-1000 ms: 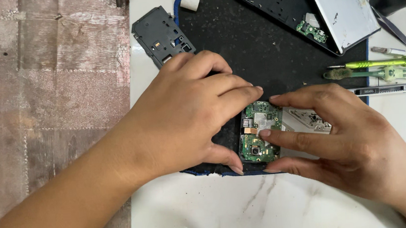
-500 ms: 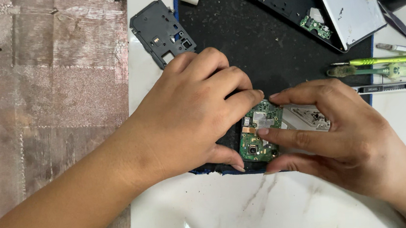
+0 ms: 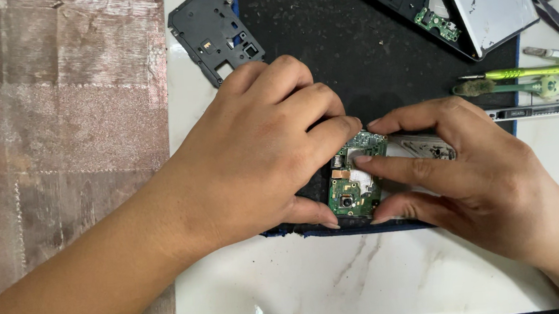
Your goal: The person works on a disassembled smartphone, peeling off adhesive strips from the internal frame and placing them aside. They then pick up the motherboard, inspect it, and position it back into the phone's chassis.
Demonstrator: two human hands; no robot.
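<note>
Black mat [image 3: 351, 56], perhaps circuit board [image 3: 356, 184]

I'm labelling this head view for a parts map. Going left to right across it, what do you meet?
Black plastic cover → left hand → green circuit board → right hand → silver utility knife.

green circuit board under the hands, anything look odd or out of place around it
Nothing looks damaged or spilled. The green circuit board lies on the black mat, pinched between the left hand and right hand. One oddity: the black plastic cover straddles the mat's edge, half on the white table.
</note>
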